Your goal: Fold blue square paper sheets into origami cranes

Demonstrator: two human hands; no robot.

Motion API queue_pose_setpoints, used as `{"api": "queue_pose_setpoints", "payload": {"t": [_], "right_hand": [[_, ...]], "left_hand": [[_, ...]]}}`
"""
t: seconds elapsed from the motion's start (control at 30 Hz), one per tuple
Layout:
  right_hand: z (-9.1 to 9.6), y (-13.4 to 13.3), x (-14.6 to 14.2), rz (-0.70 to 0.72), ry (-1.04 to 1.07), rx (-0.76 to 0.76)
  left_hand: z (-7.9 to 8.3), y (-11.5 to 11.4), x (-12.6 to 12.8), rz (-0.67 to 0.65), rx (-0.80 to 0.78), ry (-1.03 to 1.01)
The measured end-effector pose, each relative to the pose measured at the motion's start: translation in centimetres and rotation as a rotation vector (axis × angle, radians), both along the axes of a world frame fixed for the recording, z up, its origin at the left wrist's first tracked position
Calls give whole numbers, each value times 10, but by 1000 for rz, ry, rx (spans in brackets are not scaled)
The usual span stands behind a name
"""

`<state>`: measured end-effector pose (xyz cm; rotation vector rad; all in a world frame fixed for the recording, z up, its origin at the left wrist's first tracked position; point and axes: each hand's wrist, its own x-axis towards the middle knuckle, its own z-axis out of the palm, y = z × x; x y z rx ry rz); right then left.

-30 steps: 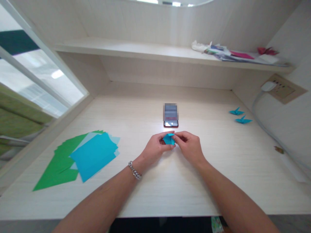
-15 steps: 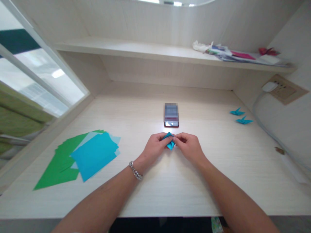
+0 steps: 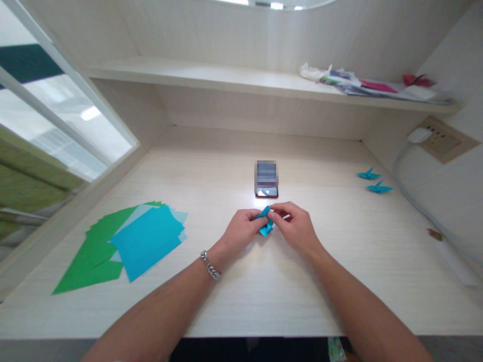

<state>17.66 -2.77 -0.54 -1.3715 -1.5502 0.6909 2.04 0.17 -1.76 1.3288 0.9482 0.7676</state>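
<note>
Blue paper [image 3: 266, 231] sits pinched between fingertips of my left hand [image 3: 242, 226] at nine o'clock and right hand [image 3: 296, 226] at three; seemingly mid-fold, it next wants careful creasing.

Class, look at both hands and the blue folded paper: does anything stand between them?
Nothing visible does: the left hand and the right hand both touch the blue folded paper. The phone lies beyond it, not between.

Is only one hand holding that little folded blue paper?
No, the left hand and the right hand both have fingers on the folded blue paper.
</note>
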Motion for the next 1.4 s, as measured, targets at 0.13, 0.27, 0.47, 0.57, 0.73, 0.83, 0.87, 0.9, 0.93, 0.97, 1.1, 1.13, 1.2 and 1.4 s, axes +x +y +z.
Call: {"api": "queue_pose_setpoints", "payload": {"t": [0.13, 0.27, 0.47, 0.57, 0.73, 0.83, 0.87, 0.9, 0.93, 0.97, 1.1, 1.13, 1.2, 1.4], "right_hand": [[0, 1, 0, 6, 97, -41], [1, 2, 0, -7, 154, -63], [-5, 7, 0, 11, 192, -131], [-12, 9, 0, 46, 271, -228], [-16, 11, -2, 73, 483, -343], [-15, 10, -2, 65, 551, -367], [-14, 9, -2, 71, 559, -373], [-14, 9, -2, 76, 559, -374], [-15, 9, -1, 75, 555, -370], [-15, 9, -1, 71, 550, -362], [-15, 9, 0, 27, 547, -346], [-15, 9, 0, 15, 545, -345], [-15, 9, 0, -7, 535, -336], [-12, 9, 0, -14, 466, -272]], "left_hand": [[0, -1, 0, -47, 40, 66], [-1, -2, -1, -71, 87, 121], [0, 0, -1, 61, 223, 84], [0, 0, 0, 154, 268, 48], [-1, -1, 0, 174, 282, 30], [-2, -1, 0, 168, 289, 17], [-2, -1, 0, 165, 288, 10], [-2, -1, 0, 161, 284, 0], [-2, -1, 0, 155, 276, -12], [-1, -1, 0, 148, 266, -26], [0, -1, 1, 143, 233, -49], [0, -1, 1, 150, 229, -43], [1, -1, 1, 166, 220, -34], [3, -2, 1, 163, 151, -86]]}}
